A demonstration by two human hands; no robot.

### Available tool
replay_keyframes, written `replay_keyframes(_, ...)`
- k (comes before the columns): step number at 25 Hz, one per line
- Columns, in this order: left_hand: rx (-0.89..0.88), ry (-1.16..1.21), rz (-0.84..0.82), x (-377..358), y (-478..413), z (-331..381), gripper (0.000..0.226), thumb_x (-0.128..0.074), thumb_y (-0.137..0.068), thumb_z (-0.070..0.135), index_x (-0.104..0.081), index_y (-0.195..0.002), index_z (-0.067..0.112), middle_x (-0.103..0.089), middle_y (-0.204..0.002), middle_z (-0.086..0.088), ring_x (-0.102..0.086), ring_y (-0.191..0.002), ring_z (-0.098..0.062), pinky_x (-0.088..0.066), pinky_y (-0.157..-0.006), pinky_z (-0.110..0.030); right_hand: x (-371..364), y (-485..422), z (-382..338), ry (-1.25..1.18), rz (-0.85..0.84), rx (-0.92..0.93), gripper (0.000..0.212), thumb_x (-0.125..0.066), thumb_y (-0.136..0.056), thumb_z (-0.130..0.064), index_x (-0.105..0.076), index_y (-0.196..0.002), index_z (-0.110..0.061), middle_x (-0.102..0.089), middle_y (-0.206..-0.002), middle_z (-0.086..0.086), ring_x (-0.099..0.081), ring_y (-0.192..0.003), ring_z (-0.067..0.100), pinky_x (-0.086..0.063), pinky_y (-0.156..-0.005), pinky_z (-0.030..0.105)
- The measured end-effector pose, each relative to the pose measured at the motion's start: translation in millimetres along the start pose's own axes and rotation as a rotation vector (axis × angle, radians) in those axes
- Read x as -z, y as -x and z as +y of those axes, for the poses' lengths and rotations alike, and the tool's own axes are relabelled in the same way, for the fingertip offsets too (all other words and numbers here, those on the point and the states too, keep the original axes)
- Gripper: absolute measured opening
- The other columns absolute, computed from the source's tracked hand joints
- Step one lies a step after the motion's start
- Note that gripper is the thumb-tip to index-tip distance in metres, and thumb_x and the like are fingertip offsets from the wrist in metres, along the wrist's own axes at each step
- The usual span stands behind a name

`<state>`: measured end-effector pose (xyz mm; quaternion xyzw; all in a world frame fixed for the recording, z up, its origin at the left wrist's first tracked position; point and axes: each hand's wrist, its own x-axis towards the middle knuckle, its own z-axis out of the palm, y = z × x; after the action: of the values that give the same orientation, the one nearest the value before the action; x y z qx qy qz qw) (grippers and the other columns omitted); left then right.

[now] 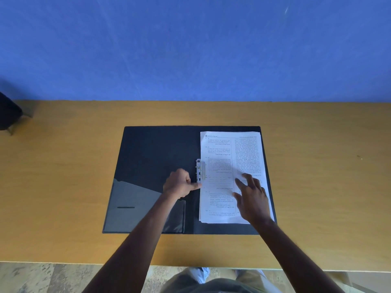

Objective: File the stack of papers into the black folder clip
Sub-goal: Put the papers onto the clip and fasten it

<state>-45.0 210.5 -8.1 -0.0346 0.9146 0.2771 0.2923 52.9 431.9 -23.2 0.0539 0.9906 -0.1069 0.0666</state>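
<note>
A black folder (pixel 152 153) lies open on the wooden table. A stack of printed papers (pixel 220 157) rests on its right half, text upside down to me. The metal clip (pixel 200 169) sits at the spine, over the papers' left edge. My left hand (pixel 179 183) is curled just left of the clip, its thumb touching the clip's near end. My right hand (pixel 251 197) lies flat on the lower part of the papers, fingers spread.
The folder's left half has a clear pocket (pixel 135 208) at its near corner. The table (pixel 63 176) runs to a blue wall behind. A dark chair (pixel 8 113) stands at the far left. The table's front edge is near my legs.
</note>
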Motion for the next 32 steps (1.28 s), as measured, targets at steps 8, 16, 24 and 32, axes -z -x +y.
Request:
replay_keyframes(8,0.048,-0.137,0.027,0,5,9,0.046,-0.079,-0.076,0.045,-0.046,-0.063,0.015,-0.057,-0.047,0.004,-0.060,-0.037,-0.017,-0.059,-0.067,-0.034,-2,0,1,-0.010,0.026,0.004,0.052,-0.090,-0.066,-0.014,-0.070,-0.114,-0.008,-0.063,-0.127,0.016,-0.063,-0.111,0.039,-0.059,-0.076,0.049)
replay_keyframes(16,0.050,-0.109,0.023,1,12,12,0.042,-0.078,-0.080,0.041,-0.047,-0.069,0.014,-0.067,-0.060,-0.003,-0.071,-0.048,-0.021,-0.062,-0.064,-0.038,-4,0,1,-0.004,0.029,0.004,0.052,-0.089,-0.068,-0.014,-0.069,-0.116,-0.007,-0.062,-0.129,0.017,-0.061,-0.114,0.040,-0.058,-0.079,0.052)
replay_keyframes(24,0.061,0.017,-0.039,8,15,10,0.039,-0.079,-0.080,0.035,-0.051,-0.066,0.011,-0.066,-0.066,-0.005,-0.074,-0.055,-0.025,-0.062,-0.053,-0.040,-4,1,1,-0.002,0.036,0.017,0.052,-0.088,-0.069,-0.016,-0.068,-0.116,-0.007,-0.062,-0.128,0.017,-0.062,-0.113,0.040,-0.058,-0.079,0.051)
replay_keyframes(32,0.079,0.103,-0.084,16,14,7,0.043,-0.083,-0.075,0.040,-0.054,-0.069,0.008,-0.067,-0.072,-0.008,-0.074,-0.060,-0.026,-0.063,-0.056,-0.041,-4,1,2,-0.009,0.032,0.023,0.053,-0.087,-0.071,-0.017,-0.067,-0.119,-0.007,-0.061,-0.130,0.016,-0.061,-0.115,0.039,-0.058,-0.081,0.050)
